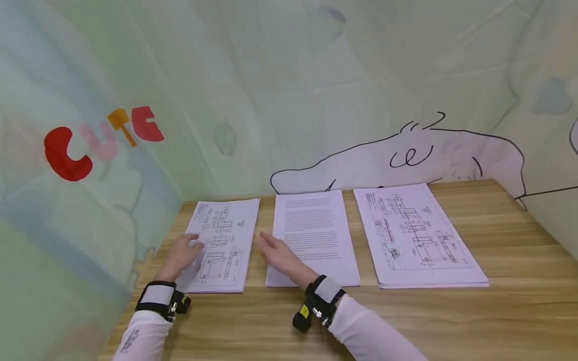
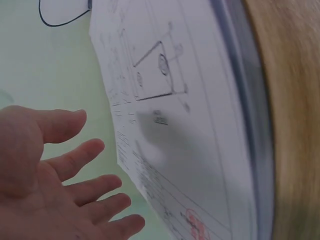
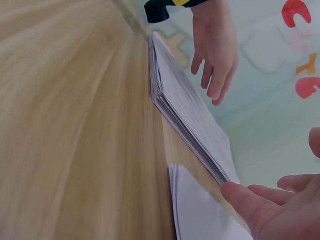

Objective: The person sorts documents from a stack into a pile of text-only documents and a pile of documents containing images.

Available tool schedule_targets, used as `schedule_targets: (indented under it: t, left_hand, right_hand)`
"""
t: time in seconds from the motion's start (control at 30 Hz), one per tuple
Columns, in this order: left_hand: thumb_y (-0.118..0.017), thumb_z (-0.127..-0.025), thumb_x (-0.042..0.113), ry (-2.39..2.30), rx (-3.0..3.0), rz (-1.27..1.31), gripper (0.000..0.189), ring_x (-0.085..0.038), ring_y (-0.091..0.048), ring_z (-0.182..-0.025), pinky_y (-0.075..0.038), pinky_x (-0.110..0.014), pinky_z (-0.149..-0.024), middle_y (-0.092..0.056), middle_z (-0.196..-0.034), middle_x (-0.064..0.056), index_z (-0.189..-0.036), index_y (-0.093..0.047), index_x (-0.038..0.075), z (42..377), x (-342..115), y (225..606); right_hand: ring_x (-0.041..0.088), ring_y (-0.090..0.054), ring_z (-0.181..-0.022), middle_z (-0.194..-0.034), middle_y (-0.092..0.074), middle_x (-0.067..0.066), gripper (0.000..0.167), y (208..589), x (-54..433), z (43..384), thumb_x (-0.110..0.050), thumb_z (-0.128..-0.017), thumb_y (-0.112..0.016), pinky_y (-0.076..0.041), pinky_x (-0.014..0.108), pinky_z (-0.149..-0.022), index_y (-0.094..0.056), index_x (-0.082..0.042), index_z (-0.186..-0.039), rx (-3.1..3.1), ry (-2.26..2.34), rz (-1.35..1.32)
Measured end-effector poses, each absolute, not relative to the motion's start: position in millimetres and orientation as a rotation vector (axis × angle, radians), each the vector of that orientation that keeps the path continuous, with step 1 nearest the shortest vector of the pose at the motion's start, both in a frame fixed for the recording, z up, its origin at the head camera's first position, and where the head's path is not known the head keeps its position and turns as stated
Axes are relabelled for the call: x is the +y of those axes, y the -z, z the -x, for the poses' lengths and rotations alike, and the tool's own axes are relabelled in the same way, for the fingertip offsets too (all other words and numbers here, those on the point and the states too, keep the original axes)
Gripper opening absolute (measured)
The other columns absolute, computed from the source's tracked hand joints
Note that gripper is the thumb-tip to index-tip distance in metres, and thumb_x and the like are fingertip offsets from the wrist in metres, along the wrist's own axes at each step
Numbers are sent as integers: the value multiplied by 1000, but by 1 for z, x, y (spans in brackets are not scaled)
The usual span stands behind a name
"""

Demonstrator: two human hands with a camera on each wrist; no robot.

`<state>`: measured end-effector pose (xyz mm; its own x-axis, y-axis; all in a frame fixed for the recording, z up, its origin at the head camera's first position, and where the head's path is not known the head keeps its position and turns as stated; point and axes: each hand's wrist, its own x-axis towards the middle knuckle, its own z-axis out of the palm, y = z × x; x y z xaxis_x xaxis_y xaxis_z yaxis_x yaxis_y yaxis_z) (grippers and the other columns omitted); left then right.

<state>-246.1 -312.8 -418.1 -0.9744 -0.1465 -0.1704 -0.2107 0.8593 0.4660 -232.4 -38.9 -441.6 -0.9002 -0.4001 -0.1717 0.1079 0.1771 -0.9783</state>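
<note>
Two drawing stacks flank our text stack, apparently set out, remaining work unclear; left hand and right hand spread empty.

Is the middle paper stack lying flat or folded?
Flat: in the head view, the middle stack lies spread on the table, its visible edges straight; the right hand hides part.
</note>
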Motion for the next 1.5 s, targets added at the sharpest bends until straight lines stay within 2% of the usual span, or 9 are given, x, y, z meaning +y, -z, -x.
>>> schedule_targets:
  t: [0.13,0.33,0.5,0.6,0.93,1.13,1.23,1.37,1.5]
  left_hand:
    - [-45,-97,19,-658,2890,313,59,-52,-42,-132,-39,-60,-109,-35,-147,-41,-144,-35,-16,250,-322,425]
    - [-45,-97,20,-686,2819,378,66,-48,-45,-129,-41,-59,-108,-30,-150,-41,-148,-24,-16,251,-331,432]
    - [-47,-98,20,-668,2835,315,66,-54,-33,-140,-33,-62,-114,-26,-152,-40,-148,-24,-16,248,-327,434]
    - [-47,-98,22,-648,2841,296,66,-55,-29,-141,-30,-62,-115,-24,-153,-40,-149,-25,-15,246,-323,434]
    - [-47,-99,22,-677,2851,279,65,-57,-21,-143,-23,-63,-118,-20,-153,-42,-148,-27,-16,238,-313,436]
    - [-48,-98,22,-684,2878,276,64,-56,-21,-144,-22,-63,-119,-24,-152,-42,-146,-30,-15,233,-306,437]
    - [-47,-98,22,-698,2873,269,63,-56,-20,-145,-22,-63,-119,-24,-152,-42,-146,-31,-14,230,-300,436]
    - [-48,-97,24,-703,2867,259,64,-57,-21,-144,-24,-64,-117,-22,-153,-42,-147,-32,-12,227,-291,436]
    - [-48,-98,25,-687,2870,264,64,-57,-19,-145,-24,-64,-118,-19,-154,-41,-148,-31,-10,225,-288,438]
  right_hand:
    - [36,-47,-140,-158,-38,20,69,446,-48,233,-49,-103,-42,-44,47,-111,-29,-8,-156,1957,1798,261]
    - [38,-38,-145,-163,-22,23,72,455,-56,235,-42,-104,-45,-44,47,-112,-15,-8,-159,1829,1856,205]
    - [39,-34,-147,-165,-7,25,77,457,-56,236,-33,-103,-49,-42,48,-113,-3,-6,-160,1715,1935,188]
    - [39,-33,-147,-166,-3,25,79,458,-57,236,-29,-102,-51,-41,49,-114,-1,-6,-159,1650,1966,197]
    - [35,-40,-144,-162,-21,26,75,457,-64,236,-22,-103,-48,-39,49,-116,-2,-4,-159,1589,1986,180]
    - [36,-34,-148,-162,-22,24,74,457,-64,237,-23,-103,-48,-37,53,-116,-4,-5,-159,1609,1974,165]
    - [33,-40,-144,-158,-35,20,67,457,-64,239,-24,-104,-46,-39,50,-115,-13,-6,-159,1630,1960,195]
    - [24,-56,-129,-145,-53,14,55,458,-64,240,-22,-105,-42,-48,39,-104,-27,-10,-156,1652,1957,230]
    - [21,-61,-121,-140,-58,12,53,458,-65,240,-22,-105,-42,-49,34,-98,-30,-12,-155,1703,1945,221]
